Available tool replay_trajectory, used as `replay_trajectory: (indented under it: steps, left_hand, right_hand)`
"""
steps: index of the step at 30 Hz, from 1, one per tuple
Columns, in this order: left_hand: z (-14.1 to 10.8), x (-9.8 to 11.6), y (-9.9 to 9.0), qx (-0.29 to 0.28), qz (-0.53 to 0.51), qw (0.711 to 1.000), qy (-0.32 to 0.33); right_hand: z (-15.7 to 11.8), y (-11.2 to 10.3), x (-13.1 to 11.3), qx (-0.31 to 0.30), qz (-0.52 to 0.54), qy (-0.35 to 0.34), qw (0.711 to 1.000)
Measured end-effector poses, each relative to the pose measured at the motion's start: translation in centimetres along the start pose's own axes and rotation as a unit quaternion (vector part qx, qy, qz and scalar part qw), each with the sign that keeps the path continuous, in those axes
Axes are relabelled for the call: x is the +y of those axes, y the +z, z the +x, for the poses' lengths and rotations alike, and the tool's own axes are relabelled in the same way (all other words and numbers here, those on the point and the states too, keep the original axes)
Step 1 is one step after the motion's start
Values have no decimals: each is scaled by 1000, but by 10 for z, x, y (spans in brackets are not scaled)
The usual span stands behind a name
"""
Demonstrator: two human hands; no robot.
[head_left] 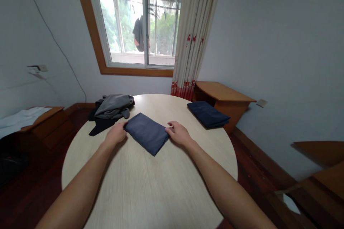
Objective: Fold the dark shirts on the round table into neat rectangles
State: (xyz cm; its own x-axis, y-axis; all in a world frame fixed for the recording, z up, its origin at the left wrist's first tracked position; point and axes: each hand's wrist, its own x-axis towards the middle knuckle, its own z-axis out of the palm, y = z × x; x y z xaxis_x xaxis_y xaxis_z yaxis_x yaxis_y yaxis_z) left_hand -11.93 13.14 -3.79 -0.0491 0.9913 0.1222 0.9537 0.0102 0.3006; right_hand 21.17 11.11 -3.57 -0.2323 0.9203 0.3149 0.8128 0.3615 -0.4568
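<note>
Two bare hands flank a folded rectangle of dark blue-grey fabric [147, 133], which lies flat and slantwise near the middle of the table, one corner pointing toward the person. At its left corner, the left hand [116, 134] has its fingertips against the edge; they are partly out of sight, so I cannot tell whether they pinch the cloth. At the right corner, the right hand [180, 134] is loosely curled, forefinger and thumb apart, the thumb close against the fabric's edge.

Beneath everything is a round, pale wood-grain table [139, 189]. Beyond the left hand, near the table's far left rim, sits a rumpled heap of grey cloth [114, 106], resting on a spread black garment [104, 125] whose end reaches toward the person. Past the right hand, near the far right rim, lies a neatly folded navy-blue cloth [208, 113], well apart from the blue-grey one.

Farther out, an orange-brown wooden desk [225, 92] stands behind the navy cloth, beside a long cream curtain with red floral patterns [193, 39]. The curtain hangs at the right side of a sliding window with a brown wooden surround [134, 71]. Off to the left, white cloth [20, 120] covers part of a low brown wooden cabinet [51, 125].
</note>
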Motion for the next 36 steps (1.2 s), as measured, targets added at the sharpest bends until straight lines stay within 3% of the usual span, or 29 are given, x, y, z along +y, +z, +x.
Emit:
replay_trajectory:
  steps: [4, 6, 9, 11, 15, 17, 19, 24, 27, 29, 31, 33, 36]
  left_hand:
    - [6, -2, 3, 37, -91, 994, -43]
    - [7, -4, 5, 38, -109, 992, -57]
    - [7, -5, 11, 6, -147, 989, -26]
    - [6, -1, 18, -29, -200, 979, -6]
    - [-3, 22, 26, -35, -335, 941, 42]
    - [-11, 38, 22, -12, -403, 910, 93]
    - [-20, 53, 15, 26, -466, 872, 143]
    - [-36, 80, 2, 119, -587, 772, 212]
    - [-37, 87, 6, 118, -616, 756, 188]
    - [-38, 90, 12, 84, -627, 763, 134]
    - [-43, 94, 21, -4, -643, 763, 68]
    - [-52, 101, 32, -130, -663, 737, 37]
    - [-69, 121, 48, -264, -680, 679, 85]
  right_hand:
    - [3, 9, -2, -49, 66, -83, 993]
    - [2, 4, 3, -125, 107, -82, 983]
    - [-2, -5, 12, -306, 216, -35, 927]
    - [-4, -6, 18, -341, 264, -8, 902]
    - [-1, 8, 25, -187, 288, 13, 939]
    - [1, 15, 25, -131, 321, 19, 938]
    - [1, 18, 21, -122, 392, 25, 912]
    - [-3, 11, -1, -187, 575, 16, 796]
    - [-3, 8, -9, -181, 596, 41, 781]
    - [-1, 6, -10, -135, 593, 43, 793]
    - [2, -1, -8, -80, 577, 43, 812]
    - [4, -13, -1, -17, 550, 46, 834]
    - [6, -42, 18, 76, 509, 39, 857]
